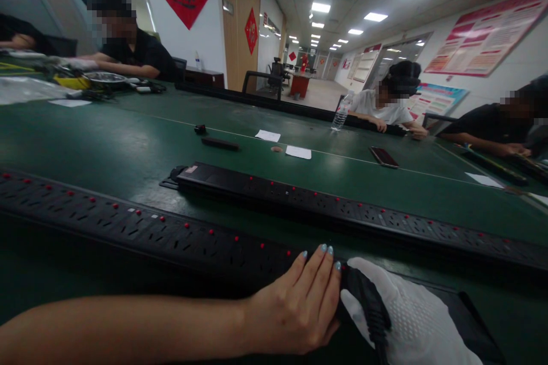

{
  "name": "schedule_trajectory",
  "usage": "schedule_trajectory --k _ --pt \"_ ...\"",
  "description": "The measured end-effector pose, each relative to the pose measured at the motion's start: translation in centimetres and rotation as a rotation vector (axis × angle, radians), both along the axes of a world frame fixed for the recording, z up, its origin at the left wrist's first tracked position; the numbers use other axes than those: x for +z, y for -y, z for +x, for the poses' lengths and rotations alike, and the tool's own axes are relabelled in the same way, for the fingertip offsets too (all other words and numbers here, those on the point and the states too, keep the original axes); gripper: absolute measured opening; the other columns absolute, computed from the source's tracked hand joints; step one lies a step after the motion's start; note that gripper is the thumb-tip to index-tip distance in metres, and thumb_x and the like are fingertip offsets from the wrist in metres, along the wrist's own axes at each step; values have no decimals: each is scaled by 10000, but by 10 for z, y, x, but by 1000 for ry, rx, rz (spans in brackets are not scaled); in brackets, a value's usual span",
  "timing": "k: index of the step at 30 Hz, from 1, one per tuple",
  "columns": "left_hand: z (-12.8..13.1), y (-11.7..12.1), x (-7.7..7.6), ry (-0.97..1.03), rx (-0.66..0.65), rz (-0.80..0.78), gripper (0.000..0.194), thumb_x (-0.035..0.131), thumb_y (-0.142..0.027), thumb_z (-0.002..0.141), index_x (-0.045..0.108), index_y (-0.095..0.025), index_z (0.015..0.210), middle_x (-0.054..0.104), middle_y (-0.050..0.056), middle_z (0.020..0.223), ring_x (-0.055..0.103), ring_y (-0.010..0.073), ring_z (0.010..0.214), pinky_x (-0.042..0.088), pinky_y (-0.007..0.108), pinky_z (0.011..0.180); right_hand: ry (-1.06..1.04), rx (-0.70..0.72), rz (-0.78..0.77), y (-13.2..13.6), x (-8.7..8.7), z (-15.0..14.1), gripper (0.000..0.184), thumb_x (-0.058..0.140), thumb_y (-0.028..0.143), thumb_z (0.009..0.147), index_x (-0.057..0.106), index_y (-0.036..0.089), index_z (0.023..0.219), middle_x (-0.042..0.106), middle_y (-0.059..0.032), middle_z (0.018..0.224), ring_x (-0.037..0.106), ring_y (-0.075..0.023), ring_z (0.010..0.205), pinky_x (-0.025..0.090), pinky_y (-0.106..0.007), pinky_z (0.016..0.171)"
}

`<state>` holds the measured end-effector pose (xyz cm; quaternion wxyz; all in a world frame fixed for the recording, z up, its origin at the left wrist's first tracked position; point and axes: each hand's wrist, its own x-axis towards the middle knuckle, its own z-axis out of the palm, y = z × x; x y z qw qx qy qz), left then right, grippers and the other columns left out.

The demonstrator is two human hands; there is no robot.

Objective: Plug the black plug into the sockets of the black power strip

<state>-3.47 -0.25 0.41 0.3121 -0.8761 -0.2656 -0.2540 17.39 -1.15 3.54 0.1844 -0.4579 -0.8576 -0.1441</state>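
Note:
A long black power strip (141, 231) with red switches runs across the near edge of the green table (107, 142). My bare left hand (299, 308) lies flat on its right end, fingers stretched out and together. My right hand (411, 319), in a white glove, sits just to the right, fingers touching the left hand's fingertips. It is wrapped round a ribbed black cord (370, 308) that leaves the strip's end. A second power strip (325, 205) lies parallel just beyond.
On the table lie a phone (384, 157), paper slips (298, 152), a water bottle (340, 117) and a small black bar (220, 143). Other people sit at the far left (137, 51) and the right (385, 105), with tools and a metal dish (105, 77) at the left.

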Motion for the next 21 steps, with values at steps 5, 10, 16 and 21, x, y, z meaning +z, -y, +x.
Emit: schedule_trajectory --k 5,10,16,21 --pt "-1 0 1 -4 3 0 504 355 -375 876 504 -6 1186 525 206 1215 495 308 1129 441 372 875 -11 8 -9 -1 -4 0 273 486 334 880 528 190 1109 538 -69 1128 555 -172 924 481 -369 780" --pt "-1 1 1 -13 3 5 512 346 -384 880 504 -7 1188 527 201 1214 501 303 1124 443 365 871 -12 -5 -7 1 2 -2 278 488 333 880 526 190 1115 532 -71 1141 551 -177 939 477 -377 792" --pt "0 0 -1 -25 20 10 526 351 -398 876 484 -8 1204 480 218 1259 488 304 1140 408 379 911 -6 -15 6 2 5 -4 272 485 334 881 529 196 1111 532 -70 1143 550 -176 941 476 -375 794" --pt "0 0 -1 -24 20 7 526 355 -396 874 482 -6 1204 484 216 1257 477 308 1150 412 379 906 -12 -22 -2 3 4 -4 272 485 334 881 529 195 1111 532 -68 1142 550 -176 940 476 -375 794"
